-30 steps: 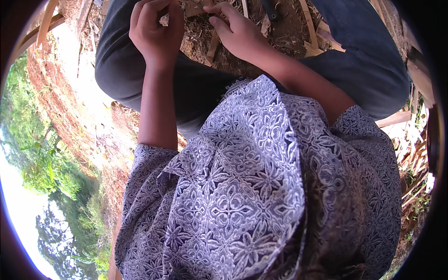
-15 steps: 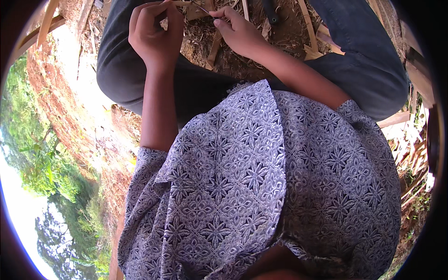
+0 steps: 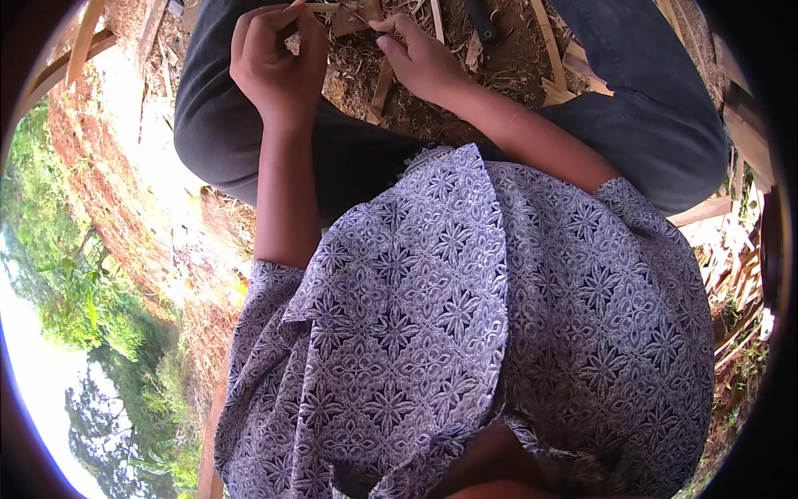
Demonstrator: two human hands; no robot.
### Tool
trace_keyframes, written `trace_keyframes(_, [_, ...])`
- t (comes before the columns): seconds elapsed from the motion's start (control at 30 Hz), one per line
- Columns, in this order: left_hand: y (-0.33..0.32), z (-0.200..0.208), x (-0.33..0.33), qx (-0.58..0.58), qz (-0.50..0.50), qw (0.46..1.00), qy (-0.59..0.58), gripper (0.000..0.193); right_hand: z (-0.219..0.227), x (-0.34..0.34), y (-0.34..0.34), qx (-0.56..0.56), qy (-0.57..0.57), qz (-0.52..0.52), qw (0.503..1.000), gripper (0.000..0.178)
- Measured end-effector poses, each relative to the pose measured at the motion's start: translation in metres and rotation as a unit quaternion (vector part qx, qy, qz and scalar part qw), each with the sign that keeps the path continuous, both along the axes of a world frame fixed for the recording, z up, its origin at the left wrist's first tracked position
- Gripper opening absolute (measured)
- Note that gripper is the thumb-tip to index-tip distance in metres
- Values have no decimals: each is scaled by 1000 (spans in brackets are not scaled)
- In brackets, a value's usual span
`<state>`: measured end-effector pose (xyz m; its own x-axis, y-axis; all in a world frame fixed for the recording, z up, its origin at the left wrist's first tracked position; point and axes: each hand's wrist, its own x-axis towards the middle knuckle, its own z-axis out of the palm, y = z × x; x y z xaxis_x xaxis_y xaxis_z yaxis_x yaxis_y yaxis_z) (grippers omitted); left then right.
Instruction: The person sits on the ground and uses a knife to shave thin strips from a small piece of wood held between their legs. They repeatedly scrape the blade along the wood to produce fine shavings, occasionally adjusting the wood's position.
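Note:
My left hand is closed near the top edge, pinching a thin pale strip of wood between thumb and fingers. The strip juts out to the right of the fingertips, and its other end is not visible. Facing it, my right hand grips a slim dark tool, slanting up and left. The tool's tip meets or lies very close to the strip; contact is hard to make out. What kind of tool it is cannot be told, as the fingers cover its rear part.
My folded legs in dark trousers frame the work area. Wood shavings and offcuts litter the brown ground, with a dark rod-like object and a long wood strip to the right. Bright soil and greenery lie at left.
My right hand and the slim dark tool have shifted slightly left, toward the strip. The left hand stays almost where it was, still pinching the strip.

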<state>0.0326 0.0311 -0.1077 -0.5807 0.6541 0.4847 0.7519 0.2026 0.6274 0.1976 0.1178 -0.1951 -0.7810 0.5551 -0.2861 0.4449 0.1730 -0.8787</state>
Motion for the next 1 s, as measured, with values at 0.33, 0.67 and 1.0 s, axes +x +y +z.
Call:
trace_keyframes(0.33, [1, -2, 2, -10, 6, 998, 65, 9, -5, 3, 18, -37, -115, 23, 992, 31])
trace_keyframes(0.67, [-3, -9, -4, 63, -9, 995, -83, 10, -13, -5, 22, -1, -96, 28, 995, 33])
trace_keyframes(1.0, [-14, 18, -12, 18, 12, 988, -151, 7, 1, -16, 22, -28, -173, 36, 984, 37])
